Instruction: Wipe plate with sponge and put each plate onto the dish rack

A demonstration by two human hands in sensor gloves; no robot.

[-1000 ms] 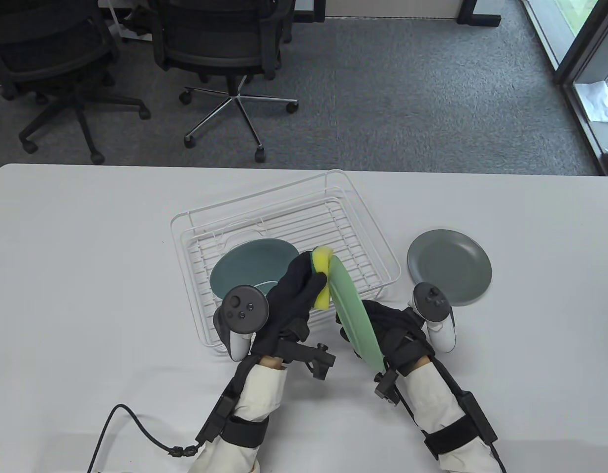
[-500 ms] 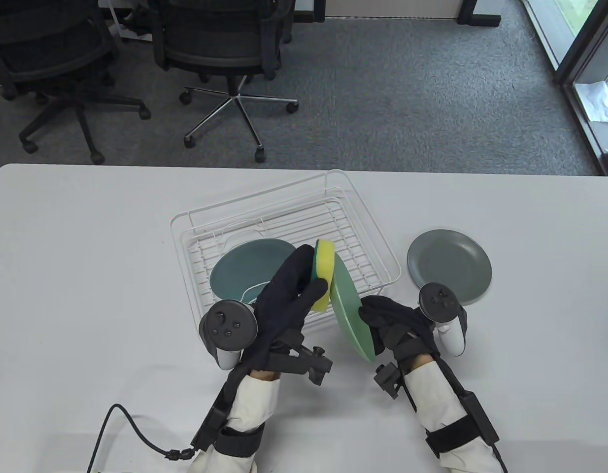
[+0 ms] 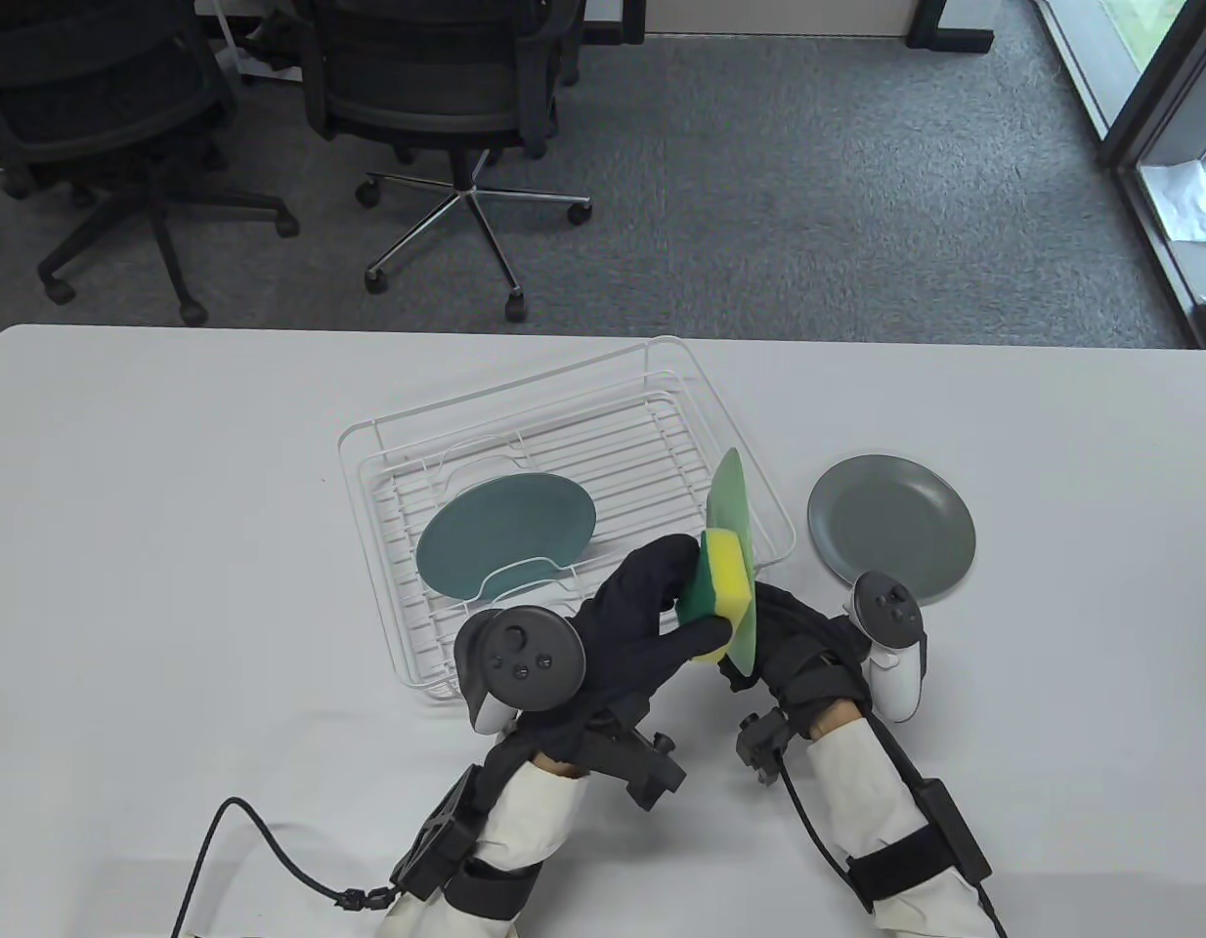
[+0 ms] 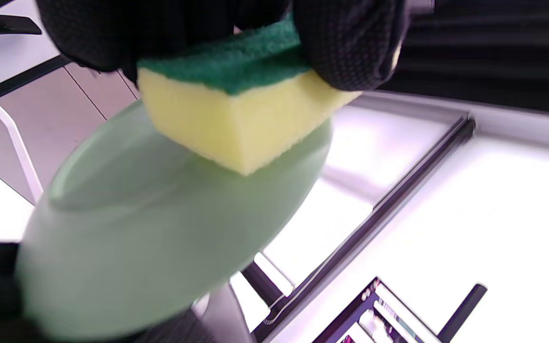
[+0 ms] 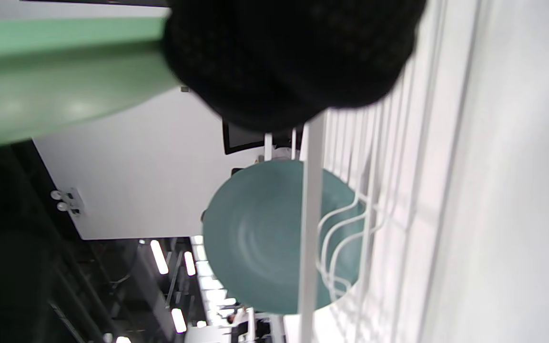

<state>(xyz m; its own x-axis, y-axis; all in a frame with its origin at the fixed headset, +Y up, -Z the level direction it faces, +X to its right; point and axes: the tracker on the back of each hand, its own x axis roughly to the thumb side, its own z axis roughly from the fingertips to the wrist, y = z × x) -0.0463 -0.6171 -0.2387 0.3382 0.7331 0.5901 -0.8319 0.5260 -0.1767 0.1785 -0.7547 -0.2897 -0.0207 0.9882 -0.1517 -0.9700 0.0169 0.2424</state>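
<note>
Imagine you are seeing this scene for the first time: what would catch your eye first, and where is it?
Front and centre, the left hand presses a yellow and green sponge against a light green plate that the right hand holds on edge. Behind them a teal plate lies in the white wire dish rack, and a grey plate waits on the table to its right.

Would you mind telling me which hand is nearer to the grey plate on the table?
Right. The right hand holds the green plate just in front of the grey plate; the left hand, gripping the sponge, is farther left.
</note>
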